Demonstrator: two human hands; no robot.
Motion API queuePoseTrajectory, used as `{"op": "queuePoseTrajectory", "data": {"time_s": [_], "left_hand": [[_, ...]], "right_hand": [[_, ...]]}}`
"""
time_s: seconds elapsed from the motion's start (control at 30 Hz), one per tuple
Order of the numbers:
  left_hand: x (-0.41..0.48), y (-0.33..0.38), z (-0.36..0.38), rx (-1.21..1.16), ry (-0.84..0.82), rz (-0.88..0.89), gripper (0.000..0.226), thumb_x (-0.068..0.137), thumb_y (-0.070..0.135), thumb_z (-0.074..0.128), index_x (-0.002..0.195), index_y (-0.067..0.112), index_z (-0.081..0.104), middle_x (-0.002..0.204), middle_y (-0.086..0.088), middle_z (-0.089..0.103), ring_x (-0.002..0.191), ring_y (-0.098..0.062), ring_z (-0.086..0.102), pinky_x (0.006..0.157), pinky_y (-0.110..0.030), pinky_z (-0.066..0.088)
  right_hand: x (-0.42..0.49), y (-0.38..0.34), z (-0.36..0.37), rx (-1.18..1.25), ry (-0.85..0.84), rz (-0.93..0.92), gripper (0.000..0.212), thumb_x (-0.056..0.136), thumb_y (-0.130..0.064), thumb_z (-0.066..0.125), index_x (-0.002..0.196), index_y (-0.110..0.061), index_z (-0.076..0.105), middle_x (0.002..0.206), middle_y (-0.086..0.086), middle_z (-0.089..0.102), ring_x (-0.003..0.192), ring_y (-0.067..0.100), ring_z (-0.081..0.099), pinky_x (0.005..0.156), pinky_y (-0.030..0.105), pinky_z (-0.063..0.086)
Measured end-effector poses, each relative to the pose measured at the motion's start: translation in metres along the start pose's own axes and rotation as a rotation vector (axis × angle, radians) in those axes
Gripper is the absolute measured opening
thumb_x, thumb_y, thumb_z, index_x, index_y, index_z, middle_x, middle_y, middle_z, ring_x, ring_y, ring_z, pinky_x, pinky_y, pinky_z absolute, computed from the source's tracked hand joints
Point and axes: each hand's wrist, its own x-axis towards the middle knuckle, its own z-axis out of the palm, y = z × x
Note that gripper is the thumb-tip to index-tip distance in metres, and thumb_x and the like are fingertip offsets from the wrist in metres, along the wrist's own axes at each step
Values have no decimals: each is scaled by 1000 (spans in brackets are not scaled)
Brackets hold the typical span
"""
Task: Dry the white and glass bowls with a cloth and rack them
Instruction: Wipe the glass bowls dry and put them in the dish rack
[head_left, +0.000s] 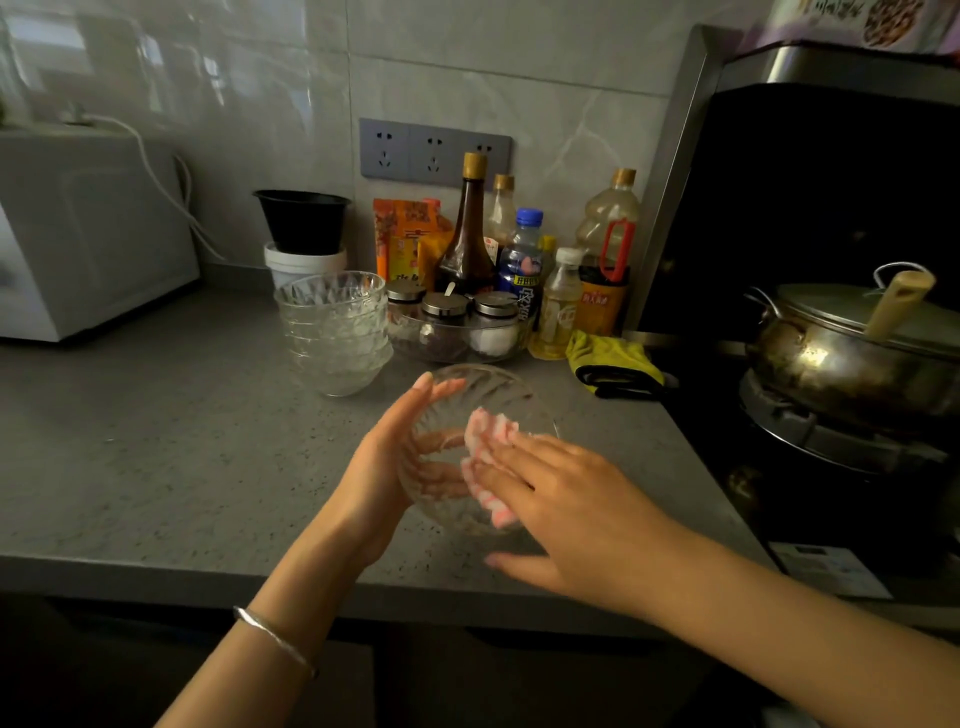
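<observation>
A clear ribbed glass bowl (480, 395) is tilted above the grey counter, its opening turned to the right. My left hand (387, 467) cradles its outer wall, fingers curved around the underside and thumb on the rim. My right hand (550, 499) presses a pink-and-white cloth (488, 441) into the inside of the bowl with straight fingers. A stack of several glass bowls (335, 332) stands on the counter behind and to the left. No white bowl or rack is in view.
Sauce bottles (467, 234) and a glass dish of spice jars (457, 332) stand at the wall. A yellow cloth (613, 358) lies by the stove, where a lidded wok (852, 353) sits. A white microwave (88, 234) stands far left. The counter edge (156, 577) runs below my hands.
</observation>
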Motion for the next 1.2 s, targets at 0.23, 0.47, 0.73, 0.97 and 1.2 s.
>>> {"op": "queuePoseTrajectory", "data": {"time_s": [0.23,0.47,0.73,0.97,1.2], "left_hand": [[-1,2,13,61,-8,72,53,83,56,39,125,31,59,115,-6,70,106,-20,67,93,-40,48],[-2,0,10,33,-12,86,50,87,53,36,126,31,58,105,-11,73,97,-25,70,82,-38,55],[-4,0,9,-16,-13,113,49,84,50,41,124,29,59,117,-4,69,106,-26,66,75,-33,59],[-4,-1,0,3,-45,74,49,90,53,34,131,32,52,115,-15,69,101,-35,68,90,-48,52],[1,6,-9,414,-90,377,52,83,65,43,133,47,42,139,27,40,126,5,46,101,-17,39]], "right_hand": [[2,-15,0,155,26,-13,98,90,-67,38,146,-19,-25,150,-1,-38,138,16,-34,107,30,-25],[-7,-13,-6,195,1,-88,83,94,-47,50,152,-17,-1,147,-6,-23,134,6,-19,98,15,-21],[8,-9,-3,20,107,54,97,74,-52,72,145,-1,31,154,19,22,140,28,31,110,36,28],[0,1,-7,321,171,-193,37,71,-11,80,106,-21,72,103,-5,73,86,16,71,69,28,54],[-3,20,-28,803,144,-6,30,79,-20,76,108,-24,72,100,-10,73,88,-1,65,80,24,52]]}}
